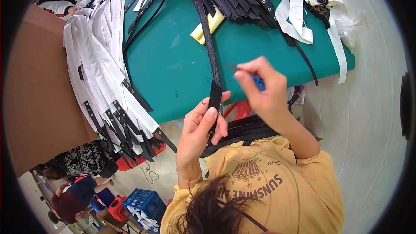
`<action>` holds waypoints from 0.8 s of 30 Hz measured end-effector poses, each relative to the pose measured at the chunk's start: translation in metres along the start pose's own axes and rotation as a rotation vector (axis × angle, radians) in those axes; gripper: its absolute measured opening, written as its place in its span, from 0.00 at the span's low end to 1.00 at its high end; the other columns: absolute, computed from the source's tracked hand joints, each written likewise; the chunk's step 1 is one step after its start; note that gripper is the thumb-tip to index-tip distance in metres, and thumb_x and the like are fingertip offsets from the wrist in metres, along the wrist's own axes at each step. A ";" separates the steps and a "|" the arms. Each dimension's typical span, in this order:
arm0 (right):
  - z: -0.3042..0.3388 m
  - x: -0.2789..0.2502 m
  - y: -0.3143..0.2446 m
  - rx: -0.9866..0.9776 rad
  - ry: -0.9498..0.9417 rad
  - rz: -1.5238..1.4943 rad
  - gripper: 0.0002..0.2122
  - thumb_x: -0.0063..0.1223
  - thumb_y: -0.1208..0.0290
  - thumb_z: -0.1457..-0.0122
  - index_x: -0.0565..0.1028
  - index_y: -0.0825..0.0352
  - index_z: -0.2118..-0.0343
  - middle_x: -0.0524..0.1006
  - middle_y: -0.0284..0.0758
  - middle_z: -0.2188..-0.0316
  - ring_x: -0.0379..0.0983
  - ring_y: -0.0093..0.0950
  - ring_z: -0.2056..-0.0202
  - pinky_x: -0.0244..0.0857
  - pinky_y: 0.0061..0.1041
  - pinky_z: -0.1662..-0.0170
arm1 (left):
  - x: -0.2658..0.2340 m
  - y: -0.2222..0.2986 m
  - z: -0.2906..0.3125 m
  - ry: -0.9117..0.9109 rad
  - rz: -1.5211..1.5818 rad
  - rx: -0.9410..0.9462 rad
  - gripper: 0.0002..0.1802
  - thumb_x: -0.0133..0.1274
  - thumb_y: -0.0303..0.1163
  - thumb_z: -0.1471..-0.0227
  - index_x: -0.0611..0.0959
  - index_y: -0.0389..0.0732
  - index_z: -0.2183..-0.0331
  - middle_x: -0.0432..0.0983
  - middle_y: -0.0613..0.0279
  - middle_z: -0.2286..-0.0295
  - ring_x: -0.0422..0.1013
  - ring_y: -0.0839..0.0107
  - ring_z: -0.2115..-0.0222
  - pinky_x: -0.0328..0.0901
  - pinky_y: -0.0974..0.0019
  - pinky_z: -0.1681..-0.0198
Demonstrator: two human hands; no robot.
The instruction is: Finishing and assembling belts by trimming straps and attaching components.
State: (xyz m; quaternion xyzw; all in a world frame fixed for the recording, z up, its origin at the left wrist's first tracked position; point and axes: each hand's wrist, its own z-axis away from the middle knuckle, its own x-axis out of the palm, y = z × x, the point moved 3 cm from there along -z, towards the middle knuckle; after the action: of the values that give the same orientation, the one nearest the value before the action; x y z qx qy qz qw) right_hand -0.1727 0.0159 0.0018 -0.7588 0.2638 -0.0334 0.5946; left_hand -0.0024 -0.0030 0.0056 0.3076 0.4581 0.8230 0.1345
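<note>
A: Your left hand (pixel 200 123)?
B: Pinching the black strap (pixel 210 54); your thumb's pressed on its end, other fingers loosely spread.
A: Where's that strap?
B: Runs from the pile by the far edge of the green bench (pixel 167 76) to you at the near edge.
A: Your right hand (pixel 265 86)?
B: Closed round a blue-handled tool (pixel 259 82). Blurred, can't tell its kind. Its thin tip's near the strap, apart from it.
A: Left edge?
B: White strips (pixel 97 56) hang over it.
</note>
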 end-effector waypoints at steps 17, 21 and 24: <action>0.016 0.013 -0.023 -0.288 -0.060 0.182 0.12 0.64 0.77 0.56 0.73 0.70 0.68 0.73 0.37 0.79 0.69 0.31 0.80 0.63 0.25 0.78 | -0.001 0.004 0.006 0.107 -0.012 0.013 0.20 0.33 0.33 0.39 0.68 0.32 0.50 0.68 0.63 0.87 0.53 0.84 0.92 0.48 0.80 0.88; 0.017 0.011 -0.023 -0.260 -0.058 0.151 0.12 0.64 0.77 0.56 0.73 0.70 0.69 0.73 0.37 0.80 0.69 0.31 0.80 0.63 0.25 0.78 | 0.003 0.008 0.006 0.103 -0.074 0.029 0.22 0.33 0.33 0.39 0.65 0.35 0.45 0.68 0.64 0.87 0.53 0.85 0.91 0.48 0.80 0.88; 0.016 0.011 -0.022 -0.271 -0.063 0.142 0.12 0.64 0.77 0.56 0.73 0.70 0.68 0.73 0.37 0.80 0.69 0.31 0.81 0.62 0.25 0.79 | 0.003 0.008 0.007 0.100 -0.095 0.035 0.23 0.33 0.33 0.39 0.64 0.36 0.44 0.68 0.65 0.87 0.53 0.85 0.91 0.48 0.80 0.88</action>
State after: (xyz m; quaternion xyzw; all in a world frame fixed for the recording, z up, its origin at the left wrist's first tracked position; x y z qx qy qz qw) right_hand -0.1495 0.0286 0.0150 -0.8123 0.2999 0.0687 0.4955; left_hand 0.0002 -0.0014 0.0156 0.2466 0.4925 0.8219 0.1450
